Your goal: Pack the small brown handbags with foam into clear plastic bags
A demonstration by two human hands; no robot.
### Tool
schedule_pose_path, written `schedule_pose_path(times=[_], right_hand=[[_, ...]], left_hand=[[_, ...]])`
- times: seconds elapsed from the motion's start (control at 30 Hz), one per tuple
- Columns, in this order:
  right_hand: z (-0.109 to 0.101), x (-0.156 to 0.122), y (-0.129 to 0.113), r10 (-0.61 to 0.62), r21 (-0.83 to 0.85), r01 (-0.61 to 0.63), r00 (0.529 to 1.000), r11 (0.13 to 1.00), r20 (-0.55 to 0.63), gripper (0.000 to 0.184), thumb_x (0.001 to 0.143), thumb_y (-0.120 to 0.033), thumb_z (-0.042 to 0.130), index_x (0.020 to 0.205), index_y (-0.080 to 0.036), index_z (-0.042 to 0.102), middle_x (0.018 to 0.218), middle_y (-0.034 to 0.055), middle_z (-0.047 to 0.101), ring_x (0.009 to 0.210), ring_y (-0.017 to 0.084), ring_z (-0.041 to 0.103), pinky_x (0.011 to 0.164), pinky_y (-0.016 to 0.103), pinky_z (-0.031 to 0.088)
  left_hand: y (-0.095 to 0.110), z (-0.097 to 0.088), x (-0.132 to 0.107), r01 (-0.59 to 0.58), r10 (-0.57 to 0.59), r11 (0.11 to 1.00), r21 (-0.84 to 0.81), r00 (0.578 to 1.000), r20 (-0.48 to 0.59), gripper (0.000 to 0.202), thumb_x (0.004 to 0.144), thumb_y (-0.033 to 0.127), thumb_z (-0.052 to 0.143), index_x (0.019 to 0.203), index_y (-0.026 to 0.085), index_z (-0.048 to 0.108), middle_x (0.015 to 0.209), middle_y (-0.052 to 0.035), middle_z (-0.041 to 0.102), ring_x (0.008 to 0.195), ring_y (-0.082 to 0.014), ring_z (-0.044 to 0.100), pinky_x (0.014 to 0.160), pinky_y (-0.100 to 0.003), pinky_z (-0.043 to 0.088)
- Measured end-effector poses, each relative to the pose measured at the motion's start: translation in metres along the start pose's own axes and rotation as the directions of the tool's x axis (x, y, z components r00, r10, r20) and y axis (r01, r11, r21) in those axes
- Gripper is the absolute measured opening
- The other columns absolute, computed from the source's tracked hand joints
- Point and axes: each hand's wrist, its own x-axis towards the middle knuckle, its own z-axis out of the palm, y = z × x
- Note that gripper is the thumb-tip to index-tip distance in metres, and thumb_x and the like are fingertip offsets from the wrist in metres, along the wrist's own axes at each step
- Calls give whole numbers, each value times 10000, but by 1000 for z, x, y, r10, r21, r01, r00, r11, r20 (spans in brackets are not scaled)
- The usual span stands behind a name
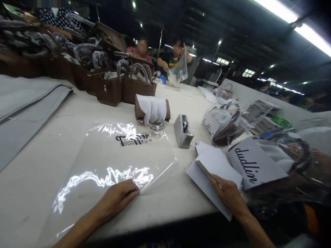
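Note:
A large clear plastic bag (100, 156) with black lettering lies flat on the table in front of me. My left hand (121, 194) is closed on its near right edge, fingers curled. To the right, my right hand (229, 194) pinches the edge of a white card (208, 177) at a loose stack of white cards (219, 162). Just beyond the bag sits a small brown handbag (139, 108) with white padding over it and a wrapped handle. A grey tape dispenser (183, 132) stands between the bag and the cards.
Brown handbags (138, 88) with plastic-wrapped handles crowd the far left. Grey sheets (28, 106) lie at the left edge. Bagged handbags with white "dudlin" cards (254, 163) stand at right. Across the table, a person (176, 60) holds up a clear bag (179, 70); others are nearby.

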Motion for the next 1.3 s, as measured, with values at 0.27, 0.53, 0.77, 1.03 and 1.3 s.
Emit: schedule_pose_path(times=[0.27, 0.53, 0.77, 1.03, 1.3], right_hand=[[8, -6, -6, 23, 30, -24, 1000, 999, 21, 353, 757, -502, 548, 968, -229, 623, 1042, 23, 631, 989, 212, 576, 882, 336, 445], [27, -13, 5, -45, -114, 39, 998, 993, -47, 433, 754, -482, 552, 1084, -202, 573, 1122, 70, 570, 1028, 225, 535, 872, 374, 459], [43, -23, 6, -137, -338, 79, 979, 938, -151, 508, 789, -489, 512, 1171, -153, 500, 1218, 98, 512, 1105, 244, 463, 874, 386, 464], [37, 8, 28, -303, -323, 238, 938, 916, -169, 397, 835, -340, 435, 1118, -85, 547, 1159, 156, 558, 1127, 267, 461, 980, 463, 356], [9, 29, 41, -255, -262, 230, 965, 937, -65, 341, 895, -328, 341, 1089, -147, 556, 1082, 86, 619, 1040, 178, 558, 923, 328, 430]], left_hand=[[0, 3, -4, -1, 2, 1000, 20, 998, -62, 225, 868, 302, 399, 800, 208, 593, 802, 0, 582, 764, -144, 547, 682, -236, 391], [1, 3, -9, -16, 19, 999, 38, 997, -80, 225, 864, 296, 402, 812, 206, 602, 811, -7, 585, 777, -148, 551, 695, -238, 394], [1, 4, -6, -14, 16, 1000, 19, 997, -78, 229, 876, 293, 389, 805, 209, 590, 809, 2, 585, 774, -139, 548, 690, -233, 390], [0, 4, -5, -14, 15, 1000, 9, 998, -62, 258, 883, 320, 375, 801, 205, 591, 801, 0, 580, 757, -136, 545, 671, -228, 388], [0, 4, -4, -6, 5, 1000, -12, 998, -69, 269, 888, 329, 370, 792, 206, 590, 796, 1, 577, 753, -136, 545, 669, -225, 386]])
